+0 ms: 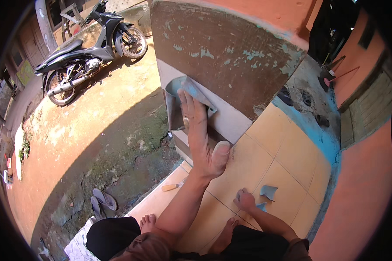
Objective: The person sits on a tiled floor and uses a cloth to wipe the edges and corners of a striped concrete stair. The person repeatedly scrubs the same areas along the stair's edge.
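My left hand (197, 126) reaches up, fingers stretched flat over a curled grey-blue sheet that looks like sandpaper (199, 92). It presses the sheet against the pale lower band of a low wall (222, 45), whose upper part is brown with worn turquoise patches. Dust whitens the thumb, and a ring shows on one finger. Lower right, my right hand (245, 200) rests closed on the tiled floor (272, 135); whatever its curled fingers hold, if anything, is hidden. Beside it lie a curled grey-blue piece (268, 192) and a smaller grey-blue scrap (261, 206).
A tool with a wooden handle (170, 187) lies near the tile edge, partly behind my left forearm. Grey sandals (103, 201) sit on the mossy ground at left. A black motorbike (89, 54) stands far left. At right are an orange wall (366, 187) and footwear (307, 96).
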A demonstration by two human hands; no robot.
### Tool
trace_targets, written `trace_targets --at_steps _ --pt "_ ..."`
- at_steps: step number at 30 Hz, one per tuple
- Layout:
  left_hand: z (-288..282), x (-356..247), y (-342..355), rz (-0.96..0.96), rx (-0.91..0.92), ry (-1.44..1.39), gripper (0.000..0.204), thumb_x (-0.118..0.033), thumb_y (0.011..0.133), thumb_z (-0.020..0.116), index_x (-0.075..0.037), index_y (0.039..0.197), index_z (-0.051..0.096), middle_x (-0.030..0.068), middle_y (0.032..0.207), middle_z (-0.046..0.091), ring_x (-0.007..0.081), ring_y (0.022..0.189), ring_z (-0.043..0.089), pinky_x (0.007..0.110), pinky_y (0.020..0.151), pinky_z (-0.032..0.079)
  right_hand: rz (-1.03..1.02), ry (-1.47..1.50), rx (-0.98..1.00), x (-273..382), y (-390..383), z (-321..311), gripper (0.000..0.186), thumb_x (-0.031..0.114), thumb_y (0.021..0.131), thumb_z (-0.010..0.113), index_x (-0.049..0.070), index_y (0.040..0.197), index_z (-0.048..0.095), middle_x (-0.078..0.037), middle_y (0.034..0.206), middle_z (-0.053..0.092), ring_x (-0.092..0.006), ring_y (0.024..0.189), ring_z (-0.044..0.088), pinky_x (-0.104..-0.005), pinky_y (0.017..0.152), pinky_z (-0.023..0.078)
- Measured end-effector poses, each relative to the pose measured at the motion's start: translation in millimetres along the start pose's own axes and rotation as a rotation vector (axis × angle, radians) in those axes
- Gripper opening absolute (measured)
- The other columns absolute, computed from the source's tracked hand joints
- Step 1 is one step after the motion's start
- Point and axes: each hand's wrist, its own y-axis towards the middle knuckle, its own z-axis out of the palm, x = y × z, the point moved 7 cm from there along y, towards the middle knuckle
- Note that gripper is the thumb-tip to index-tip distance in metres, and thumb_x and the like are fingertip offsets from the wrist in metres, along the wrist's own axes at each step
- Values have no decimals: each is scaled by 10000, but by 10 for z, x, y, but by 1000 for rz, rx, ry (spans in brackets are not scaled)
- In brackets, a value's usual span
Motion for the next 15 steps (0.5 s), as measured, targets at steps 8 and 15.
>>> trace_targets --at_steps 8,15 --pt "-415 432 585 -119 -205 79 950 -567 951 445 77 1579 138 262 1646 183 342 1535 175 416 1230 124 -33 55 -155 153 243 -12 248 301 739 703 80 821 628 -138 864 634 -354 737 656 -490 672 535" --pt "-160 264 -82 57 38 203 993 -654 941 458 87 1560 222 300 1628 202 418 1534 149 479 1225 133 -14 -2 -81 74 297 90 253 296 748 695 69 826 617 -143 865 645 -367 720 651 -500 659 527"
